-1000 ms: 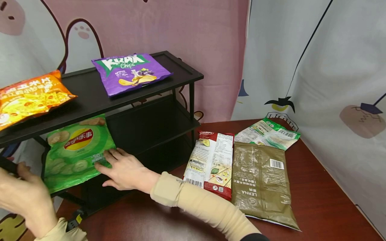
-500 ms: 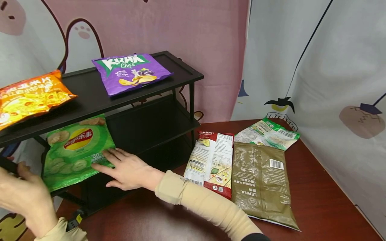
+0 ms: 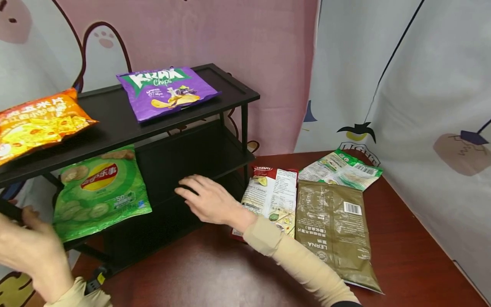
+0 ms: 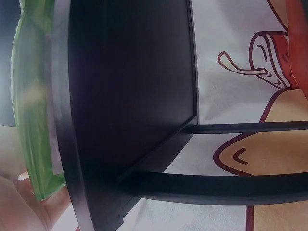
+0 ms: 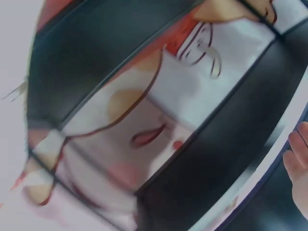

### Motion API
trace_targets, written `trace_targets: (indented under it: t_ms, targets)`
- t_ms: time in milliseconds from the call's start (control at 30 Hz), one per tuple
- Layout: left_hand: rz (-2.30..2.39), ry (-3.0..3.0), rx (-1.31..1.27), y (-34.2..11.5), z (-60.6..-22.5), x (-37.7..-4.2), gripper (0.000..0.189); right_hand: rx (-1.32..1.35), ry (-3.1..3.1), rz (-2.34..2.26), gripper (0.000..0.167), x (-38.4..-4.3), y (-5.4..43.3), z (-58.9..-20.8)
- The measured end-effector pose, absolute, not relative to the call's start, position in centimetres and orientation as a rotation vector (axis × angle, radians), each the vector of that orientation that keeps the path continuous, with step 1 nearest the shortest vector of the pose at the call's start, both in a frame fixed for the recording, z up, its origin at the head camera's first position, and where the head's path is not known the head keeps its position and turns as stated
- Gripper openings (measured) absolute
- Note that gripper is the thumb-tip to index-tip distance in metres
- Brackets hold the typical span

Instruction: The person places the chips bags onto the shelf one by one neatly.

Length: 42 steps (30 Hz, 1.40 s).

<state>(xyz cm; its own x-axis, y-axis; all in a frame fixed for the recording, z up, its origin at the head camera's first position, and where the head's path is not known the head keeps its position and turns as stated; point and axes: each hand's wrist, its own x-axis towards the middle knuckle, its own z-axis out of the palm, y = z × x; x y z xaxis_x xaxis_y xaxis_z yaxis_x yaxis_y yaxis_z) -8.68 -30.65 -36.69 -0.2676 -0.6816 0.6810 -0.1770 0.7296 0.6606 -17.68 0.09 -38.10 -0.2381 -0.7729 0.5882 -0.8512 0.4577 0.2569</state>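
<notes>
Your left hand (image 3: 32, 243): beside the green chip bag (image 3: 101, 192), grip cannot be told. Your right hand (image 3: 209, 199): apart, fingers relaxed, holding nothing. Green bag: between both, on the middle shelf (image 3: 188, 149). Step, apparently: shelving; next probably calls for the red-and-white bag (image 3: 264, 194) beside your right wrist.

Your right grip (image 3: 211, 200), fingers slightly bent, is by the front edge of the middle shelf (image 3: 176, 151), apart from the green Lay's bag (image 3: 101, 200) near its left end. Your left grip (image 3: 36, 251), partly out of view, is near that bag. The purple Krax Chips bag (image 3: 165, 94) lies on the top shelf (image 3: 109, 111); the brown Lerna bag (image 3: 333, 230) lies toward the bench's (image 3: 406, 256) right edge.
</notes>
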Motion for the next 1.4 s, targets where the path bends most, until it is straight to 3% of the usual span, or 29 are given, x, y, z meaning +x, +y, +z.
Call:
trace_targets:
  t_ms: [333, 733, 1200, 1400]
  targets:
    - [-0.565, -1.797, 0.681, -30.5, -36.6, -8.7, 0.044, 0.962, -2.328, 0.293, 0.033, -18.5, 12.3, -39.7]
    - [-0.57, -1.785, 0.677, -30.7, -36.9, -8.6, 0.047, 0.242, -2.841, 0.349, 0.042, -16.8, 26.6, -41.9]
    - [-0.577, -1.794, 0.68, -30.6, -36.6, -8.7, 0.043, -0.573, -3.35, 0.487, 0.092, -13.7, 33.9, -42.4]
    - [-0.587, -1.845, 0.697, -30.5, -36.3, -8.5, 0.046, -0.583, -3.416, 0.574, 0.083, -13.4, 35.2, -42.7]
